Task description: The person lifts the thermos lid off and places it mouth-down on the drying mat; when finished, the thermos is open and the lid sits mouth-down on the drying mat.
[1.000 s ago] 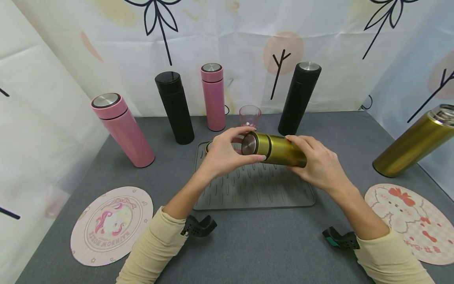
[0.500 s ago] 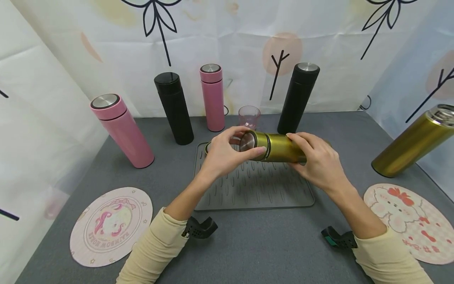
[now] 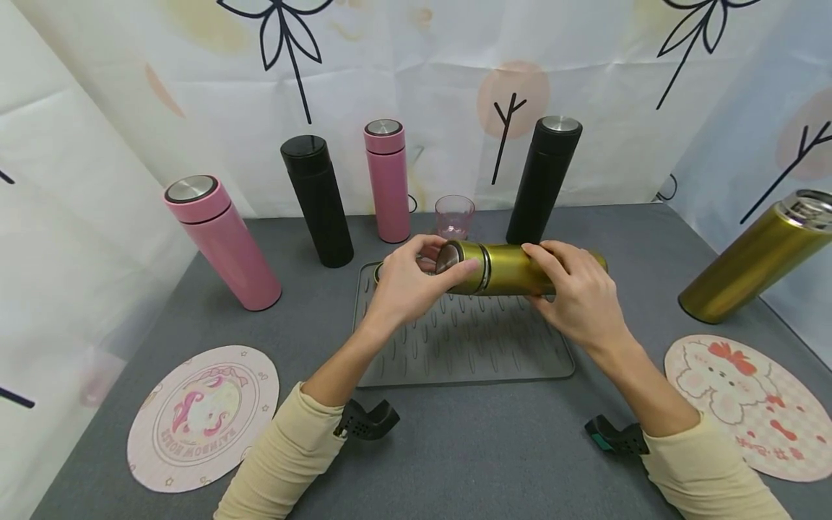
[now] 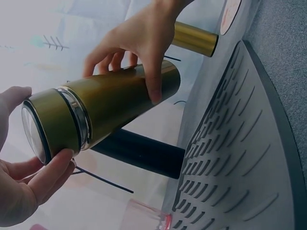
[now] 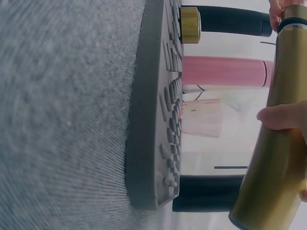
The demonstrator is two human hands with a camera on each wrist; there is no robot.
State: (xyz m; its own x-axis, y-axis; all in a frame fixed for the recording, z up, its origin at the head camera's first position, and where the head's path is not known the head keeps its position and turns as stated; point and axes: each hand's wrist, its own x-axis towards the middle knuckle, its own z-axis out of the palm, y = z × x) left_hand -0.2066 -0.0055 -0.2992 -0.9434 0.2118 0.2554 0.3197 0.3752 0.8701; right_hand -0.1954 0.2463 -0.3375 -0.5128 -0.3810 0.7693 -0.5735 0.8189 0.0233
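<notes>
A gold thermos flask (image 3: 510,271) is held sideways above the grey ridged mat (image 3: 468,365). My left hand (image 3: 404,289) pinches its gold lid (image 4: 56,120) between thumb and fingers, the thumb along the near side. Around the body, my right hand (image 3: 578,296) grips with the thumb below and the fingers over the top. Between lid and body a silver ring (image 4: 79,115) shows, seen best in the left wrist view. The flask's base sticks out past the right hand.
Behind the mat stand a pink glass (image 3: 454,217), a pink flask (image 3: 388,180) and black flasks (image 3: 318,202) (image 3: 544,180). Another pink flask (image 3: 224,245) is left, a lidless-looking gold flask (image 3: 757,256) right. A gold cap (image 5: 190,25) sits on the mat. Round placemats (image 3: 204,419) (image 3: 747,408) flank it.
The lid has parted slightly from the body, and the silver ring now shows between them. The flask has swung more level, its base emerging beyond my right hand.
</notes>
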